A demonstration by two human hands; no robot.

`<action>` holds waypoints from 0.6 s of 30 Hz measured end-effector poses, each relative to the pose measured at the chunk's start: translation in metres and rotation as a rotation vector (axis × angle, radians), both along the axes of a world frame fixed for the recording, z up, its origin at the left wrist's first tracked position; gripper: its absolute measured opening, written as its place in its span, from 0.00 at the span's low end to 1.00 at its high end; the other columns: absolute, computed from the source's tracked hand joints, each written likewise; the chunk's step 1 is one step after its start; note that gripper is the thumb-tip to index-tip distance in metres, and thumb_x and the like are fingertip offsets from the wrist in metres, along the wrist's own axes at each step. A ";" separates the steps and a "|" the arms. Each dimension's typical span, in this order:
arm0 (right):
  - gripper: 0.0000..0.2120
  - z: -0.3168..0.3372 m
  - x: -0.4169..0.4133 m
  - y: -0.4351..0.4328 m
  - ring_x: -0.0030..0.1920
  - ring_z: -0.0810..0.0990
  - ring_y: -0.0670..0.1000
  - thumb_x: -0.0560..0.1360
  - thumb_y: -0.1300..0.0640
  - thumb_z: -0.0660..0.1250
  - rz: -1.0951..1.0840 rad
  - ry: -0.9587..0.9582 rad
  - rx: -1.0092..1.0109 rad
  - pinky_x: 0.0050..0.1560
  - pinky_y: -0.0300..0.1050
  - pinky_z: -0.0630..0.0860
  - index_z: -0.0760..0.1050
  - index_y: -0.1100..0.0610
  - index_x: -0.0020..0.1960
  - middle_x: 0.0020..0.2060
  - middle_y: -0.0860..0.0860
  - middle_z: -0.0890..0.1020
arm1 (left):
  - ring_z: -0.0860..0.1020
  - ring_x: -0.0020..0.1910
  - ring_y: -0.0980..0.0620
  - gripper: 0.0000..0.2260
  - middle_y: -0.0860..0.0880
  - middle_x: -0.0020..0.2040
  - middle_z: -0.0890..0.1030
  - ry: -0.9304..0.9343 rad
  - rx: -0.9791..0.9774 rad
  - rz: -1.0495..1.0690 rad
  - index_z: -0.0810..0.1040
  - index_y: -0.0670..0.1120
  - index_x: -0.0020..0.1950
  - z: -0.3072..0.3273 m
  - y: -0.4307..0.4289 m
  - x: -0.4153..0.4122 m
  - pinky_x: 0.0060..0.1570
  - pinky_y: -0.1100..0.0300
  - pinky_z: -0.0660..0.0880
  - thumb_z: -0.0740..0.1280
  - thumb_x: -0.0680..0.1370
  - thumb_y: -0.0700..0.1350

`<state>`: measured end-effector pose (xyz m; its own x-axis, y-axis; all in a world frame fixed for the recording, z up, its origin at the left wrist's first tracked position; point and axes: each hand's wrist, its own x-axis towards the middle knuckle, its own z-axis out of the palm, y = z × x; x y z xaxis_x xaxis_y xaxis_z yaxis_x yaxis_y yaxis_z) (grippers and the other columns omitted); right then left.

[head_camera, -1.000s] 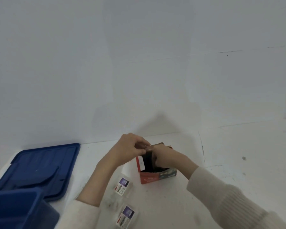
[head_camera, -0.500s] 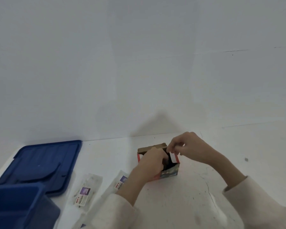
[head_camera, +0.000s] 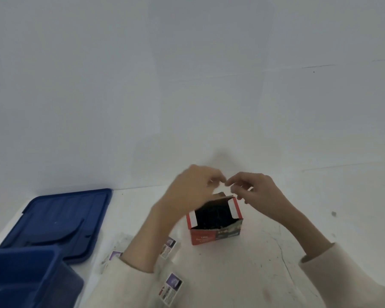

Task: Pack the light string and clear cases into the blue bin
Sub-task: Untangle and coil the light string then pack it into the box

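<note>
At the middle of the white tabletop (head_camera: 265, 274) stood a small red carton (head_camera: 203, 237), upright, with its top flaps open. A dark tangle, apparently the light string (head_camera: 213, 215), filled its inside; the blur hid any detail of it.

Both hands hovered just above the carton's open top. The left hand (head_camera: 193, 187) was at 11 o'clock from the carton and the right hand (head_camera: 256, 192) at 1 o'clock. The fingers of both were curled, and their tips almost met over the far flap. Motion blur made it impossible to tell whether either hand pinched anything or touched the flap. Cream sleeves (head_camera: 351, 276) covered both forearms.

The clear cases lay flat on the tabletop at 7 o'clock from the carton, partly under the left forearm. One case (head_camera: 169, 248) lay near the carton, another (head_camera: 172, 285) lay nearer the bottom edge, and a third (head_camera: 114, 256) peeked out beside the left sleeve. Each bore a white and purple label.

The blue bin (head_camera: 25, 258) sat at 8 o'clock from the carton, well apart from it, in the lower left corner. Its blue lid (head_camera: 60, 218) lay flat at 9 o'clock, just behind the bin.
</note>
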<state>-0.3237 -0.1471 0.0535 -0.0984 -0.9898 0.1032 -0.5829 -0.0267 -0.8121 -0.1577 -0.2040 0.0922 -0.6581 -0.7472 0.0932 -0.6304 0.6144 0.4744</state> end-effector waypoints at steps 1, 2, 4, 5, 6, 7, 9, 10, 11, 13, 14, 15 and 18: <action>0.09 0.002 0.006 0.003 0.37 0.79 0.40 0.75 0.59 0.65 0.067 0.000 0.018 0.37 0.29 0.73 0.79 0.46 0.44 0.38 0.44 0.83 | 0.78 0.50 0.59 0.10 0.54 0.53 0.82 0.100 0.066 0.069 0.80 0.51 0.55 -0.003 -0.009 0.010 0.49 0.74 0.71 0.63 0.79 0.43; 0.07 0.001 0.013 0.005 0.39 0.79 0.39 0.75 0.58 0.65 0.140 0.012 0.056 0.38 0.29 0.73 0.81 0.49 0.46 0.38 0.43 0.82 | 0.77 0.48 0.60 0.09 0.53 0.53 0.82 0.163 0.116 0.147 0.80 0.51 0.55 -0.010 -0.017 0.018 0.45 0.77 0.70 0.63 0.78 0.43; 0.08 -0.007 0.030 0.002 0.40 0.78 0.40 0.76 0.56 0.65 0.277 0.097 0.167 0.40 0.31 0.73 0.82 0.54 0.48 0.38 0.44 0.82 | 0.76 0.49 0.57 0.10 0.50 0.57 0.80 0.199 0.246 0.314 0.78 0.50 0.58 -0.030 -0.029 0.028 0.45 0.73 0.69 0.64 0.78 0.44; 0.09 -0.015 0.037 -0.002 0.40 0.78 0.43 0.76 0.56 0.64 0.333 0.157 0.237 0.42 0.34 0.74 0.83 0.56 0.48 0.40 0.46 0.83 | 0.75 0.51 0.55 0.12 0.48 0.59 0.79 0.180 0.344 0.384 0.76 0.50 0.61 -0.041 -0.032 0.031 0.48 0.68 0.70 0.63 0.78 0.46; 0.10 -0.023 0.043 -0.009 0.40 0.78 0.46 0.77 0.57 0.62 0.374 0.207 0.309 0.42 0.37 0.74 0.82 0.58 0.48 0.42 0.49 0.83 | 0.75 0.54 0.52 0.15 0.46 0.62 0.77 0.145 0.444 0.432 0.73 0.49 0.65 -0.052 -0.033 0.032 0.53 0.62 0.72 0.64 0.78 0.47; 0.11 -0.032 0.048 -0.015 0.39 0.76 0.48 0.77 0.59 0.61 0.393 0.241 0.375 0.40 0.37 0.73 0.82 0.60 0.49 0.44 0.52 0.83 | 0.75 0.57 0.49 0.18 0.45 0.64 0.75 0.108 0.529 0.459 0.70 0.49 0.68 -0.062 -0.032 0.032 0.56 0.58 0.72 0.64 0.78 0.49; 0.12 -0.043 0.054 -0.027 0.38 0.75 0.49 0.77 0.62 0.59 0.375 0.289 0.464 0.36 0.35 0.69 0.80 0.61 0.52 0.47 0.55 0.82 | 0.75 0.59 0.46 0.23 0.43 0.66 0.72 0.100 0.668 0.490 0.64 0.48 0.72 -0.074 -0.028 0.031 0.57 0.55 0.74 0.63 0.78 0.51; 0.13 -0.045 0.055 -0.032 0.38 0.74 0.49 0.77 0.63 0.58 0.367 0.311 0.487 0.35 0.34 0.67 0.80 0.62 0.54 0.48 0.56 0.82 | 0.75 0.58 0.46 0.24 0.42 0.65 0.73 0.160 0.739 0.504 0.62 0.47 0.73 -0.077 -0.026 0.030 0.56 0.55 0.75 0.63 0.79 0.50; 0.13 -0.045 0.056 -0.034 0.37 0.74 0.49 0.77 0.64 0.57 0.371 0.331 0.497 0.34 0.34 0.67 0.79 0.62 0.54 0.47 0.56 0.81 | 0.76 0.57 0.46 0.24 0.42 0.64 0.73 0.249 0.810 0.523 0.62 0.46 0.73 -0.078 -0.024 0.028 0.53 0.56 0.75 0.63 0.79 0.48; 0.13 -0.042 0.054 -0.035 0.35 0.74 0.49 0.76 0.63 0.58 0.394 0.337 0.482 0.34 0.35 0.67 0.80 0.62 0.53 0.45 0.55 0.82 | 0.77 0.56 0.45 0.23 0.40 0.63 0.74 0.430 0.871 0.564 0.62 0.45 0.72 -0.078 -0.023 0.027 0.50 0.58 0.75 0.63 0.79 0.45; 0.13 -0.040 0.052 -0.034 0.36 0.75 0.50 0.76 0.62 0.59 0.402 0.329 0.450 0.35 0.37 0.69 0.81 0.61 0.53 0.46 0.55 0.83 | 0.77 0.56 0.44 0.22 0.40 0.63 0.74 0.512 0.863 0.592 0.63 0.45 0.72 -0.078 -0.025 0.027 0.48 0.58 0.75 0.63 0.79 0.43; 0.12 -0.035 0.050 -0.031 0.38 0.76 0.52 0.76 0.61 0.60 0.401 0.314 0.408 0.36 0.38 0.70 0.82 0.59 0.52 0.46 0.55 0.84 | 0.77 0.56 0.43 0.21 0.39 0.62 0.74 0.591 0.847 0.618 0.64 0.46 0.71 -0.078 -0.027 0.027 0.47 0.59 0.76 0.63 0.79 0.42; 0.10 -0.017 0.039 -0.021 0.38 0.78 0.53 0.77 0.57 0.63 0.315 0.243 0.237 0.38 0.41 0.73 0.83 0.55 0.51 0.42 0.54 0.85 | 0.77 0.54 0.43 0.18 0.40 0.59 0.76 0.750 0.794 0.605 0.67 0.47 0.68 -0.068 -0.026 0.028 0.46 0.59 0.76 0.64 0.79 0.42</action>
